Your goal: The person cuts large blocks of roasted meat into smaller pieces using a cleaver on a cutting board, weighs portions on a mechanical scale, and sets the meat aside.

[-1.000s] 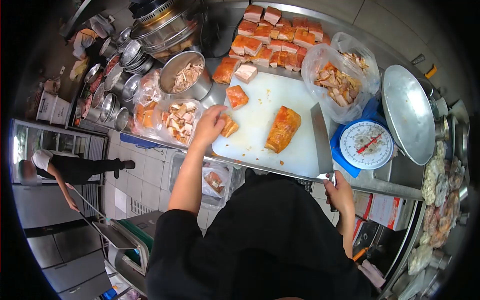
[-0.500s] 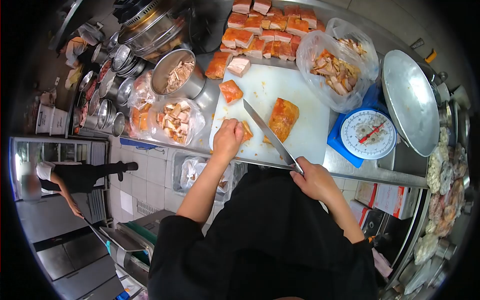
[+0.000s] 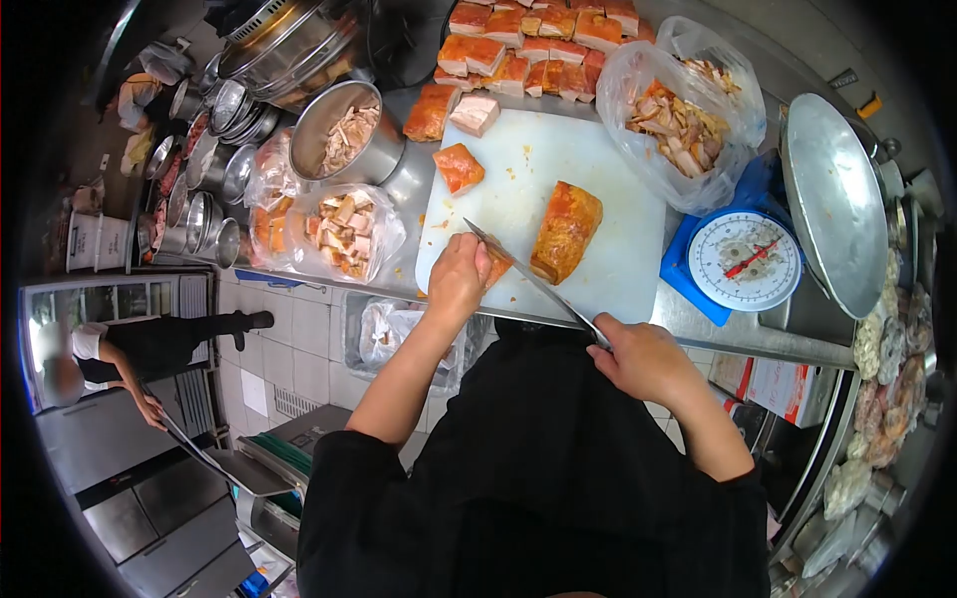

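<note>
My right hand [image 3: 643, 364] is closed round the handle of a long knife [image 3: 533, 279], at the front edge of the white cutting board [image 3: 628, 239]. The blade slants up and left to a small piece of browned meat [image 3: 496, 267]. Closed on that piece is my left hand [image 3: 462, 277], its fingertips beside the blade and partly hiding the meat. A larger roasted slab [image 3: 566, 231] lies to the right of the knife. Near the board's upper left are a square piece with orange skin [image 3: 459, 168] and a pale block [image 3: 475, 115].
Rows of cut meat [image 3: 528, 50] stand behind the board. Left are a steel pot [image 3: 384, 149] and a bag of meat pieces [image 3: 344, 234]; right, another bag [image 3: 683, 130], a blue scale [image 3: 746, 254] and its pan [image 3: 835, 199]. A person [image 3: 130, 354] stands far left.
The knife has swung from upright at the board's right side across to the small meat piece. My left hand has moved down and right and closed on that piece.
</note>
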The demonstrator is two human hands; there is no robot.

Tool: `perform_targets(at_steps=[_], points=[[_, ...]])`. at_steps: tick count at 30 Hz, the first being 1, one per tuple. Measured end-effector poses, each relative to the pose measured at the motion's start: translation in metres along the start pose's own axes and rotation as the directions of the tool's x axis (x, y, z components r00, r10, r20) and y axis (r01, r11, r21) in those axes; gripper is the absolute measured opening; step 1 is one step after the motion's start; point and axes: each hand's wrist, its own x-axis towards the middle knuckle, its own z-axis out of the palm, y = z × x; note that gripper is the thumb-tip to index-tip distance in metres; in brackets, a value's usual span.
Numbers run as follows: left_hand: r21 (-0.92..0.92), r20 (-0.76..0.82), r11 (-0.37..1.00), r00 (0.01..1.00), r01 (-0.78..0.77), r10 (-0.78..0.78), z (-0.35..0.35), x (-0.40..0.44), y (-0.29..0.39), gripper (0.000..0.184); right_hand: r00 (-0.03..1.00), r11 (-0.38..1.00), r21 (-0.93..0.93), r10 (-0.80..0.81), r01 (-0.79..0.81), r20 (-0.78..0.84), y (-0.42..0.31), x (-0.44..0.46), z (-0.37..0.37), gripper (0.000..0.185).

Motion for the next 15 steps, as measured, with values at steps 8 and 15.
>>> perform_targets(at_steps=[8,15], points=[[0.012,0.000,0.999,0.999,-0.036,0.036,0.000,0.006,-0.001,0.016,0.998,0.994,0.102,-0.050,0.047,0.028,-0.004,0.038,0.009,0.029],[0.046,0.015,0.999,1.000,0.008,-0.009,-0.001,0.008,0.004,0.018,0.997,0.983,0.172,-0.053,0.063,-0.064,-0.008,0.110,0.047,0.028]])
